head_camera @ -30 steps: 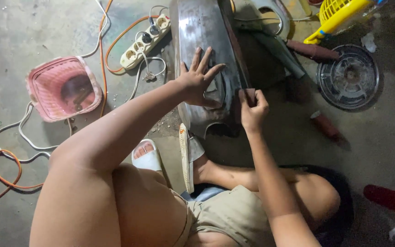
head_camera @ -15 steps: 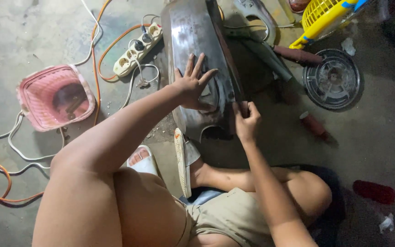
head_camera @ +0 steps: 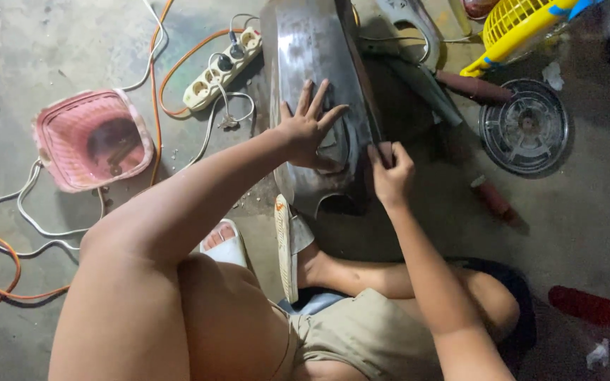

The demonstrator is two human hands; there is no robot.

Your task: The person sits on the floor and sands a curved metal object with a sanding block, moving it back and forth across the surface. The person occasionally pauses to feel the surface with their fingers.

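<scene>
Little has shifted — left hand (head_camera: 310, 130) stays spread flat on grey metal panel (head_camera: 315, 63); right hand (head_camera: 392, 173) pinches its edge.

Left hand (head_camera: 308, 130): I see it flat, palm down, fingers fanned wide, arm stretched forward across the raised knee. Right hand (head_camera: 392, 173): fingers curled into a tight pinch, wrist straight, forearm angling up from lower right.

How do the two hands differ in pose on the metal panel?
The left hand lies flat with fingers spread on the face of the metal panel; the right hand is curled closed at the panel's right edge. The left hand sits higher up the panel, the right nearer its lower end. Whether the right hand grips a small tool is unclear. Both are bare and touch the panel.
</scene>
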